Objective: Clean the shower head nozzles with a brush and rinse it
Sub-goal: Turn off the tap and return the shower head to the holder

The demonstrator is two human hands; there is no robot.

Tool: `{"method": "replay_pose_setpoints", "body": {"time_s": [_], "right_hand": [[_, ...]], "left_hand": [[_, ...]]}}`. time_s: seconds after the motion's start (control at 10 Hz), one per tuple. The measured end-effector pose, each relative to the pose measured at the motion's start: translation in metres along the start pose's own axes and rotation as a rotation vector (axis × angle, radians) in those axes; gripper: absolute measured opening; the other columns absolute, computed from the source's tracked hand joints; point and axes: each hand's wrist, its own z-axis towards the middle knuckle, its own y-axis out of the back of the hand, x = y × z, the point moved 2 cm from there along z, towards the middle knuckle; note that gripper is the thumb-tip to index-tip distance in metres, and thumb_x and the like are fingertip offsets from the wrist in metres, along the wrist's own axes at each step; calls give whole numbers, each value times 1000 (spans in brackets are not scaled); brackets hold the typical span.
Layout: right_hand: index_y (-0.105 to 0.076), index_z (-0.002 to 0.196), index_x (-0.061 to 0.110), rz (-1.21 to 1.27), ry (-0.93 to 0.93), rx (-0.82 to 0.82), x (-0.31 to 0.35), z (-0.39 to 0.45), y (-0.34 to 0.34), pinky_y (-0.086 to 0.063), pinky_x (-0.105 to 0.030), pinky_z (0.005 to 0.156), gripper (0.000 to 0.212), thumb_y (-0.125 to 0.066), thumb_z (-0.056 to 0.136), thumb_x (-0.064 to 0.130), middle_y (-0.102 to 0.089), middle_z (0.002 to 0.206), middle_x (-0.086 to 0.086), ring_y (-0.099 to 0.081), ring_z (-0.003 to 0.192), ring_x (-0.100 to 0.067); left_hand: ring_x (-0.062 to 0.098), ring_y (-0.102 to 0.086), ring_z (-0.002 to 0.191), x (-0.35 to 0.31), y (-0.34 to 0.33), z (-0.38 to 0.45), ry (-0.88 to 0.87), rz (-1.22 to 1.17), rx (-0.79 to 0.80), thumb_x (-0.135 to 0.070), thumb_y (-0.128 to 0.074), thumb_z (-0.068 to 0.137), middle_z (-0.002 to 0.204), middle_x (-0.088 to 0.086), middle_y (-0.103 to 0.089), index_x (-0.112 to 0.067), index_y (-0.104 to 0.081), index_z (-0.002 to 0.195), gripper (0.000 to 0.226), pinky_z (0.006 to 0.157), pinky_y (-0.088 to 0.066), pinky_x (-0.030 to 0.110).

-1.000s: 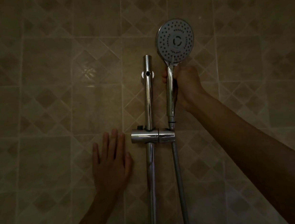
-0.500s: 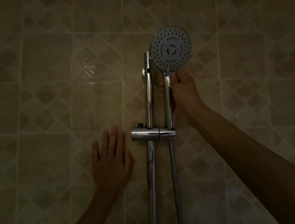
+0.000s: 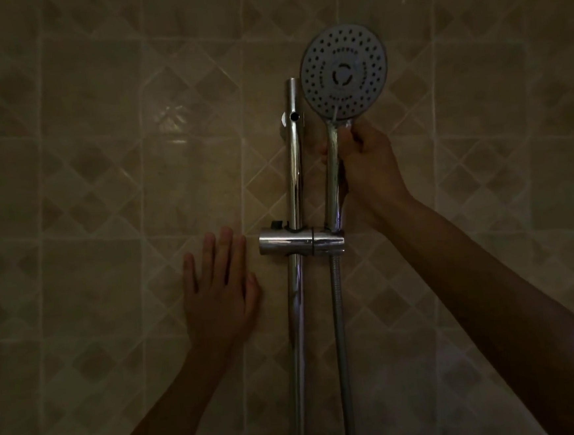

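The round grey shower head (image 3: 344, 72) faces me, its nozzle holes visible, on a chrome handle seated in the chrome holder (image 3: 301, 244) on the vertical slide rail (image 3: 293, 168). My right hand (image 3: 366, 170) grips the handle just below the head. My left hand (image 3: 220, 291) lies flat with straight fingers on the tiled wall, left of the holder. No brush is in view.
A metal hose (image 3: 341, 343) hangs down from the holder beside the rail. Beige diamond-pattern wall tiles (image 3: 88, 198) fill the dim scene.
The shower head came down with my right hand and its handle now sits in the holder. My left hand stayed on the wall.
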Motion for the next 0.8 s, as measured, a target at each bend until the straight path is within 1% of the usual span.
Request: {"method": "replay_pose_setpoints", "body": {"time_s": [0.1, 0.2, 0.3, 0.4, 0.5, 0.6, 0.7, 0.8], "right_hand": [[-61, 93, 4, 14, -11, 30, 0, -1, 1, -49, -25, 57, 29, -41, 102, 22, -64, 76, -3, -58, 63, -11], [-56, 84, 15, 56, -42, 66, 3, -3, 1, -49, -24, 58, 27, -38, 103, 21, -63, 77, -3, -58, 66, -12], [-53, 86, 16, 35, -38, 72, 8, -5, 0, -52, -25, 65, 25, -36, 104, 20, -62, 79, -5, -60, 69, -12], [-55, 97, 8, -65, -35, 95, 11, -8, 2, -53, -40, 80, 26, -37, 103, 25, -68, 92, -17, -66, 85, -24], [-55, 96, 4, -215, -53, 135, 16, -11, 9, -53, -45, 84, 25, -42, 101, 25, -68, 96, -16, -66, 90, -27], [-58, 92, 2, -414, -78, 267, 20, -19, 23, -51, -35, 74, 17, -43, 96, 9, -65, 86, -11, -61, 81, -23], [-65, 90, -9, -568, -207, 396, 17, -38, 44, -47, -30, 65, 22, -48, 91, 5, -64, 87, -17, -59, 82, -27], [-63, 82, 4, -726, -248, 504, 16, -75, 70, -43, -28, 67, 17, -54, 91, 15, -61, 85, -13, -56, 81, -22]], "left_hand": [[21, -9, 148, 0, 1, 0, 0, -1, 10, -42, -23, 93, 161, -1, -11, -23, -13, 151, 62, 118, -12, 52], [22, -8, 148, 0, 4, 1, -17, -3, 35, -42, -22, 94, 161, 0, -11, -22, -13, 151, 61, 118, -11, 53], [22, -5, 149, 0, 10, 1, -18, 2, 94, -43, -20, 94, 161, 1, -7, -22, -10, 151, 61, 118, -8, 53], [23, -2, 149, -2, 17, 2, -22, 25, 161, -43, -17, 96, 161, 2, -5, -21, -8, 151, 60, 118, -8, 54], [23, -1, 149, -2, 31, 5, -29, 5, 259, -44, -16, 96, 161, 2, -4, -21, -7, 151, 60, 118, -9, 53], [22, 3, 148, 0, 51, 9, -58, -35, 409, -45, -28, 94, 161, 2, 2, -22, -4, 151, 66, 118, -13, 52], [20, 2, 148, 2, 75, 14, -41, -101, 595, -35, -49, 88, 161, 0, 9, -21, -2, 151, 80, 112, -27, 53], [24, -44, 130, -9, 110, 12, 37, -219, 714, -29, -50, 89, 147, 7, -38, -17, -45, 133, 46, 93, -46, 41]]}}
